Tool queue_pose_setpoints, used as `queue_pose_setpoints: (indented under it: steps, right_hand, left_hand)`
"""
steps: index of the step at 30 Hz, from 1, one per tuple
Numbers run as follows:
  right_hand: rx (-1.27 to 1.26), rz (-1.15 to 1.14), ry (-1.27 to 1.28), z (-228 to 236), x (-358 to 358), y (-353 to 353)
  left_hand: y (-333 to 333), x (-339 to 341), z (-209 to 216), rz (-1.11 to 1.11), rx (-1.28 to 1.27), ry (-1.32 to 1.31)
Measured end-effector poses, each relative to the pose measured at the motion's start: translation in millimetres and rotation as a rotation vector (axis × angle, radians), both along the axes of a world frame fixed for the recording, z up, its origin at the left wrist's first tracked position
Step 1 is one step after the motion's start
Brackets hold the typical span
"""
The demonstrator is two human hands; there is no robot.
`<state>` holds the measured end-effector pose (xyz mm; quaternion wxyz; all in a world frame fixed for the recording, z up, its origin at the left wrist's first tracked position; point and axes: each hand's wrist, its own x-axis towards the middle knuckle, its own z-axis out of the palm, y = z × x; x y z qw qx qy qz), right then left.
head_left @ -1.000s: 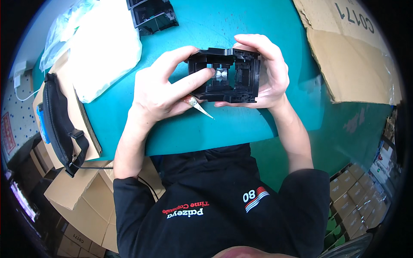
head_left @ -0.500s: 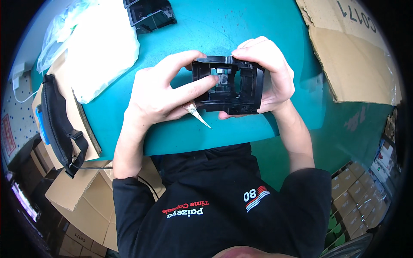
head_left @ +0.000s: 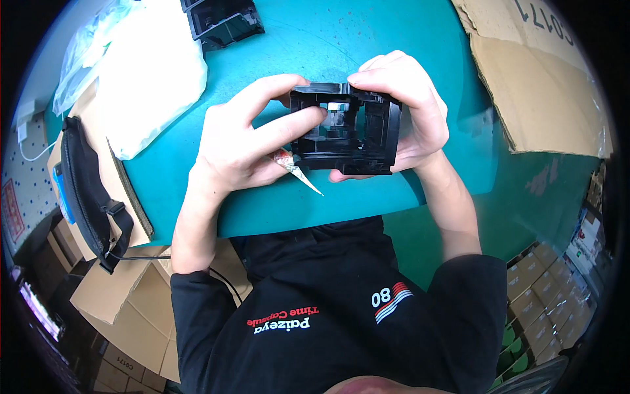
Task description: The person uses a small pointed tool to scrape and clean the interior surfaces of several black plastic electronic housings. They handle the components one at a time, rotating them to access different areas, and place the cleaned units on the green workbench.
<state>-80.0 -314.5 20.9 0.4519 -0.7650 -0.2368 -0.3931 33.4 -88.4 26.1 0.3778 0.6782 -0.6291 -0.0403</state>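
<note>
Between my two hands is a black plastic frame-like housing (head_left: 380, 134), held up over the green table near its front edge. My left hand (head_left: 239, 134) grips its left side, the index finger at the upper corner and another finger reaching into the opening. A small pale, shiny piece (head_left: 338, 111) shows inside, near that fingertip. From under the left palm sticks out a thin pointed tool or strip (head_left: 303, 178) with a pale tip; its kind is unclear. My right hand (head_left: 420, 108) wraps the right side, fingers on the top edge and below.
Another black plastic housing (head_left: 226, 23) stands at the far left of the green table (head_left: 295, 39). A white plastic bag (head_left: 151, 79) and a black strap pouch (head_left: 88, 177) lie at left. Cardboard (head_left: 525, 85) covers the right side; stacked cartons (head_left: 548, 295) stand lower right.
The housing and both hands have shifted very slightly left, the housing tilting a little. The left finger stays inside the opening.
</note>
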Motion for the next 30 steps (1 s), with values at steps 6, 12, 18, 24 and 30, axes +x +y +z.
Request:
queue_pose_setpoints:
  steps: [6,12,18,24,30]
  right_hand:
    - [0.002,-0.003,0.006,-1,-1,1]
    - [-0.049,-0.015,0.007,-1,-1,0]
    - [-0.096,-0.016,-0.005,1,-1,-4]
    - [0.025,-0.001,-0.001,0,-1,-1]
    - [0.072,0.015,-0.004,-3,-2,0]
  left_hand:
    - [0,-1,1,0.009,0.013,-0.009]
    - [-1,-5,2,0.046,0.028,0.129]
    - [-1,-2,2,0.001,-0.019,0.18]
    - [1,-1,-1,-0.032,-0.095,0.153]
    - [0,-5,-8,0.012,-0.23,0.211]
